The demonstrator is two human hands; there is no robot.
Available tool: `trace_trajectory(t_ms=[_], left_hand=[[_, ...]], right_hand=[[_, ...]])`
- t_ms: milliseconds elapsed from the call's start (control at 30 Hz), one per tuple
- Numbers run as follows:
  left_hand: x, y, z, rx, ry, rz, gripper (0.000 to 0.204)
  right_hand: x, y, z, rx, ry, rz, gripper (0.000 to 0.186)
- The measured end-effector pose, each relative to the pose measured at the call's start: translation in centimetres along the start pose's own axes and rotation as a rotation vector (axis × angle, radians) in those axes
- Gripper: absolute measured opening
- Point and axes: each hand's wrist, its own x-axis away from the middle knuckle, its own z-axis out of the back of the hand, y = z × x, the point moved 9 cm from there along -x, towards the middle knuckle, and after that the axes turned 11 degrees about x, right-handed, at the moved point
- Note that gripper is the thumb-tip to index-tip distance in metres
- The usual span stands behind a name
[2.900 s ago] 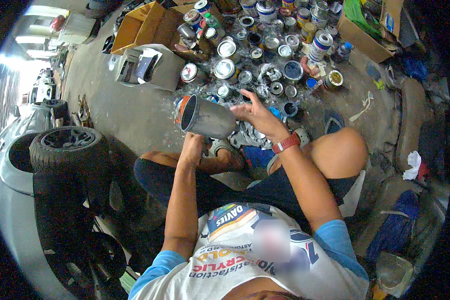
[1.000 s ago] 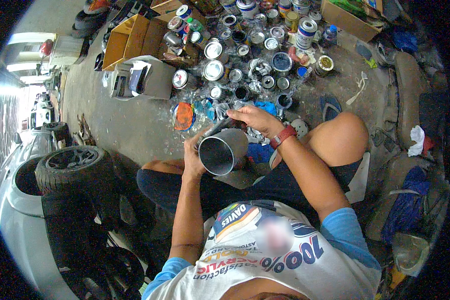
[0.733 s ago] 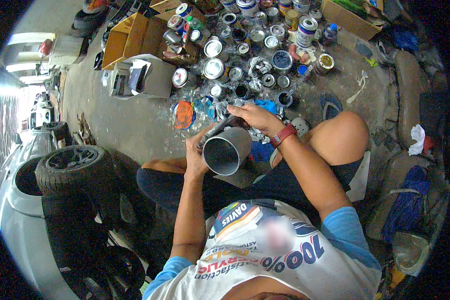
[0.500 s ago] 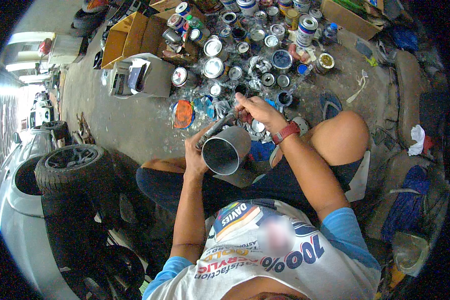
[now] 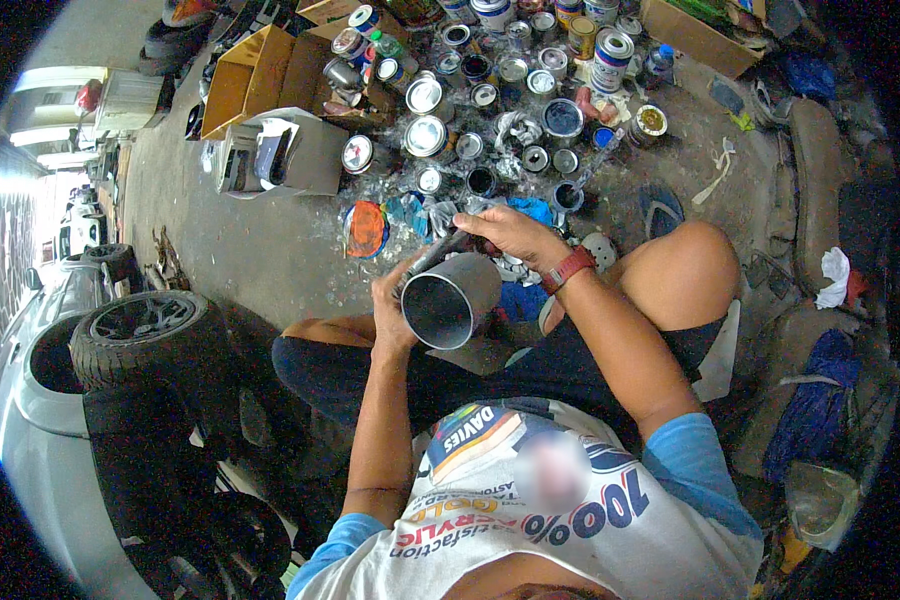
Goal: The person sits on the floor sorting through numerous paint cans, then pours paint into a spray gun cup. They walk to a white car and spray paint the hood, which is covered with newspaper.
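A white T-shirt (image 5: 530,520) with light blue sleeves (image 5: 695,470) and colourful printed lettering across the chest is being worn. Dark shorts (image 5: 450,375) are being worn. A reddish-brown watch strap (image 5: 568,268) is being worn on the right wrist. Both forearms are being left bare.

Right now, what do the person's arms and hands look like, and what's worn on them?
Both hands are bare, no gloves. The right hand has a red band on its wrist; the left hand wears nothing. Short light-blue sleeves on a white shirt leave both forearms uncovered.

grey can (image 5: 452,300) tipped from sideways to mouth facing up, drawn closer, right hand (image 5: 510,232) now over its rim
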Motion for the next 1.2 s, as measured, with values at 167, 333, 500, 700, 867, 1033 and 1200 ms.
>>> trace_trajectory(t_ms=[167, 333, 500, 700, 867, 1033, 1200], left_hand=[[-0.1, 0.4, 0.8, -0.086, 0.041, -0.048, 0.055], [-0.2, -1.2, 0.5, 0.091, 0.054, 0.029, 0.055], [-0.2, -2.3, 0.2, 0.052, 0.07, 0.041, 0.052], [-1.0, -5.6, 0.5, 0.388, 0.15, 0.103, 0.029], [-4.0, -5.7, 1.6, 0.143, 0.284, 0.101, 0.036], [-13.6, -2.4, 0.3, 0.479, 0.259, 0.374, 0.025], [-26.6, -3.0, 1.8, 0.484, 0.235, 0.14, 0.032]], right_hand=[[0.5, -1.4, -0.5, -0.083, -0.007, 0.062, 0.047], [0.5, -1.0, -0.4, -0.12, 0.011, 0.052, 0.041], [0.2, -0.3, 0.2, -0.063, 0.137, 0.011, 0.041], [-1.3, 1.7, 0.9, -0.113, 0.113, -0.12, 0.042], [-0.8, 0.7, 2.6, -0.341, 0.309, -0.004, 0.061], [-0.7, -0.2, 5.5, -0.324, 0.563, 0.027, 0.048], [-1.8, 0.5, 6.3, -0.37, 0.623, 0.026, 0.043]])
